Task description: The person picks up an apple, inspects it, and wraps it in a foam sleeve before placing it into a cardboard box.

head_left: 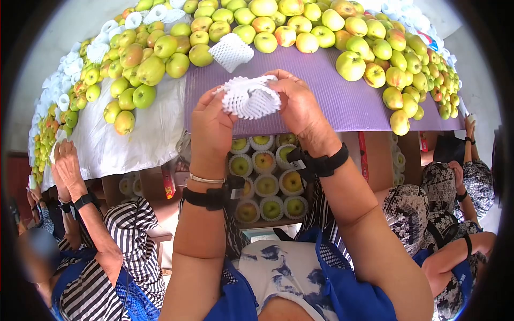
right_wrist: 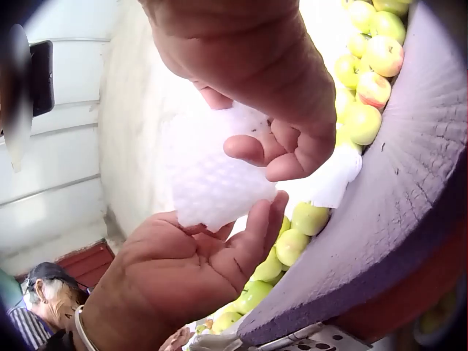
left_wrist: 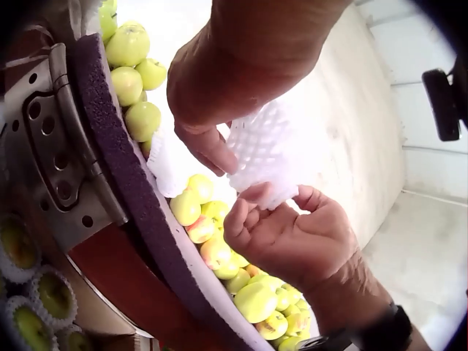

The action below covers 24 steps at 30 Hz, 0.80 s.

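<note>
Both of my hands hold one white foam net sleeve (head_left: 250, 96) above the near edge of the purple mat (head_left: 332, 101). My left hand (head_left: 217, 115), with a bracelet and a black wrist strap, pinches the net's left side. My right hand (head_left: 292, 96) grips its right side with curled fingers. In the left wrist view the foam net (left_wrist: 267, 157) sits between my left hand (left_wrist: 212, 150) above and my right hand (left_wrist: 289, 227) below. In the right wrist view my right hand (right_wrist: 267, 150) curls over the foam net (right_wrist: 212, 179), and my left hand (right_wrist: 219, 245) cups it from beneath.
Heaps of green-yellow apples (head_left: 155, 59) cover the mat and a white cloth (head_left: 144, 134). Another foam net (head_left: 231, 51) lies on the mat. A box of net-wrapped apples (head_left: 266, 184) sits below the table. Other people (head_left: 107, 235) work at both sides.
</note>
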### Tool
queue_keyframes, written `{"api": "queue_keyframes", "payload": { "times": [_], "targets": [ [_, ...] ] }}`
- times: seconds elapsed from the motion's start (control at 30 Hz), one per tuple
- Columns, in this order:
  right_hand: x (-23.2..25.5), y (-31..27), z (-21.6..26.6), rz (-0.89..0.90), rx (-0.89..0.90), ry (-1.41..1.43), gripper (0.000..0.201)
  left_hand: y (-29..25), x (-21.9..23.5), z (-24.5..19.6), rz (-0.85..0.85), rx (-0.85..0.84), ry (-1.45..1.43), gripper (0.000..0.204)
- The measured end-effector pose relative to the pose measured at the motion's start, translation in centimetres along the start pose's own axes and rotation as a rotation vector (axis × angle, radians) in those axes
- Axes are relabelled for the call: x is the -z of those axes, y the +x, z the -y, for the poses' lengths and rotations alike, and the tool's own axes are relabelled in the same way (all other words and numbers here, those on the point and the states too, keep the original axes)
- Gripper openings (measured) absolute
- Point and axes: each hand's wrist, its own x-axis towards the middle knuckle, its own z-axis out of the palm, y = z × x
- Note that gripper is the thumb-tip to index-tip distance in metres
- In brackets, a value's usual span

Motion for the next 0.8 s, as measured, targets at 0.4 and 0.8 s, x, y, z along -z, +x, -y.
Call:
{"api": "queue_keyframes", "payload": {
  "times": [0.4,0.8],
  "targets": [
    [-0.4,0.1,0.0,0.152,-0.085,0.321,0.020,0.9,0.9,-0.4,0.171,0.275,-0.509,0.037],
    [-1.9,0.2,-0.4,0.000,0.126,0.171,0.011,-0.5,-1.2,-1.8,0.211,-0.220,0.248,0.054]
  ]
}}
